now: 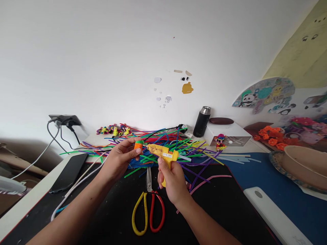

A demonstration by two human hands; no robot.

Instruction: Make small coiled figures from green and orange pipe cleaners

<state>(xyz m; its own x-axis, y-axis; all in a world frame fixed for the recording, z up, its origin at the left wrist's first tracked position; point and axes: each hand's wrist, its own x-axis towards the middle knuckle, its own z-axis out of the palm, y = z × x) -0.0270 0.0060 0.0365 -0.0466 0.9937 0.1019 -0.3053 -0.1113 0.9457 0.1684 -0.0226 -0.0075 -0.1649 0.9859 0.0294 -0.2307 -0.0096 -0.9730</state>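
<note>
My left hand (123, 157) pinches a small orange piece with a green top (138, 145), which looks fuzzy like pipe cleaner. In my right hand (172, 177) is a yellow hot glue gun (159, 150), with brown stains near its front and a clear glue stick (184, 158) poking out of the back. The gun's nozzle points left and meets or nearly meets the orange and green piece; contact cannot be made out. Below both hands, scissors (149, 204) with one yellow and one red handle lie on the black mat (112, 217).
Many coloured pipe cleaners (163, 136) are heaped behind my hands. A black phone (69, 173) and white cable lie left. A black thermos (202, 121), a white box (224, 132) and a small figure (220, 142) stand back right. Orange pieces (272, 136) lie farther right.
</note>
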